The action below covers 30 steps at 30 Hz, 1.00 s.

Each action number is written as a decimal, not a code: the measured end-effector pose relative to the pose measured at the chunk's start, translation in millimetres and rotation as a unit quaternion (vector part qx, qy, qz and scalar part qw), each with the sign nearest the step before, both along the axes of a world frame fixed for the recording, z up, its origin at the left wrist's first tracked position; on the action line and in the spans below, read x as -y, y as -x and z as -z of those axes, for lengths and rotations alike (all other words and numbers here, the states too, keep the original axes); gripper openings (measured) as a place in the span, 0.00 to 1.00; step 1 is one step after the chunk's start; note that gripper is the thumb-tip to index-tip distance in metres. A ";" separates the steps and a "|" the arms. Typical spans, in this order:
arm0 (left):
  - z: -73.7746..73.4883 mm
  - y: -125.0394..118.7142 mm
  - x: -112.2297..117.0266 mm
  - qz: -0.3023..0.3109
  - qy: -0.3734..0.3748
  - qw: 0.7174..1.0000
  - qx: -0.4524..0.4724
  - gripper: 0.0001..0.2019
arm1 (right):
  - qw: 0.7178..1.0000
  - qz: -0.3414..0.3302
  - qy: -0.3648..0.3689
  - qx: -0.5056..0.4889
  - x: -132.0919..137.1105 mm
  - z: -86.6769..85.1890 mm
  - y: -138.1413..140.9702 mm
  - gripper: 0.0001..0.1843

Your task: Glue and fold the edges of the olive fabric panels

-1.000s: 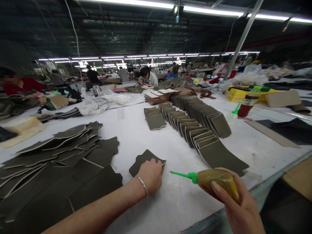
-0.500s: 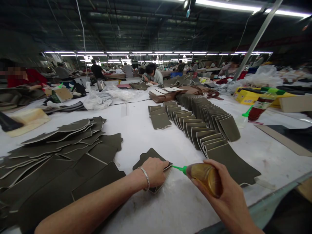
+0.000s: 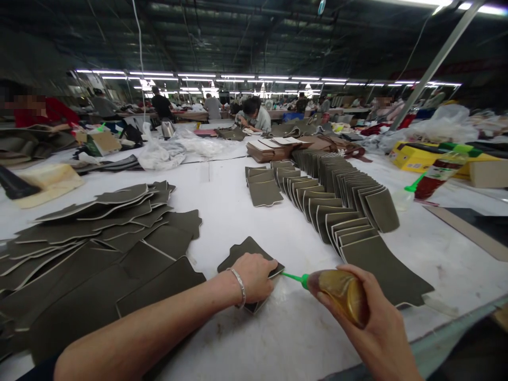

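Observation:
My left hand (image 3: 254, 278), with a bracelet at the wrist, is closed on an olive-grey leather-like panel (image 3: 244, 248) on the table. Its index finger presses near the panel's right corner, while the other fingers are curled and partly hidden. A squeeze bottle (image 3: 339, 293) of amber liquid lies tilted in my right hand (image 3: 371, 312), whose fingers wrap round it. The thin green nozzle points left, and its tip meets the panel's corner by my left index finger. Loose panels (image 3: 130, 238) are heaped left of my hands; a fanned row of similar panels (image 3: 321, 203) curves along the right.
White table (image 3: 222, 203) under everything. On the right stand a bottle of dark red liquid (image 3: 438, 172), a yellow box (image 3: 410, 157) and a flat board (image 3: 468, 230). A black-handled brush-like tool (image 3: 43, 185) lies far left. A person (image 3: 256, 114) bends over work beyond.
The camera view has shifted slightly, so the scene sits a little differently. My left hand stays on the panel, and the nozzle tip remains at its right corner.

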<state>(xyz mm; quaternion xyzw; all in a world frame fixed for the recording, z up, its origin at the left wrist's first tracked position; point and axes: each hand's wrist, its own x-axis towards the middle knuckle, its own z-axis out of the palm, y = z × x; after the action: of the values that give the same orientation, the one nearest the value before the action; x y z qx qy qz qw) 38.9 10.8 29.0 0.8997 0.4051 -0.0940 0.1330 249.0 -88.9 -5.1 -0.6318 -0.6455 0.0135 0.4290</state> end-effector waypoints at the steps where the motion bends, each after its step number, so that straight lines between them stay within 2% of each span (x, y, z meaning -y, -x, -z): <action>1: 0.1 0.0 0.1 0.000 0.002 1.000 0.000 0.25 | 1.000 0.001 0.009 -0.008 0.2 0.7 -0.5 0.24; 7: 1.7 0.7 1.4 -0.008 0.008 1.000 0.006 0.27 | 0.999 0.029 0.011 -0.032 2.1 2.0 -1.1 0.25; 12: 4.3 1.3 1.8 -0.008 0.004 1.000 0.011 0.26 | 0.990 0.032 0.075 -0.112 5.3 1.6 0.9 0.24; 18: 7.5 2.3 0.7 -0.004 0.001 1.000 0.013 0.27 | 0.993 0.058 0.037 -0.099 3.8 5.5 -3.4 0.26; 23: 7.3 2.8 0.4 0.002 -0.003 1.000 0.014 0.26 | 0.988 0.003 0.087 -0.131 6.8 9.7 -4.6 0.24; 27: 8.1 3.6 -0.7 0.004 -0.001 1.000 0.022 0.26 | 0.984 0.026 0.083 -0.154 8.3 14.3 -8.1 0.26; 30: 8.8 4.3 -1.2 0.004 0.001 1.000 0.020 0.26 | 0.984 -0.013 0.097 -0.150 10.7 17.5 -6.9 0.24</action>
<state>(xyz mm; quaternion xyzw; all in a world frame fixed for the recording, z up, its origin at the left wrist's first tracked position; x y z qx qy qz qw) 34.5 12.0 20.2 0.9029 0.3986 -0.0764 0.1414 255.9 -99.6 -22.6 -0.6527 -0.5777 0.1759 0.4575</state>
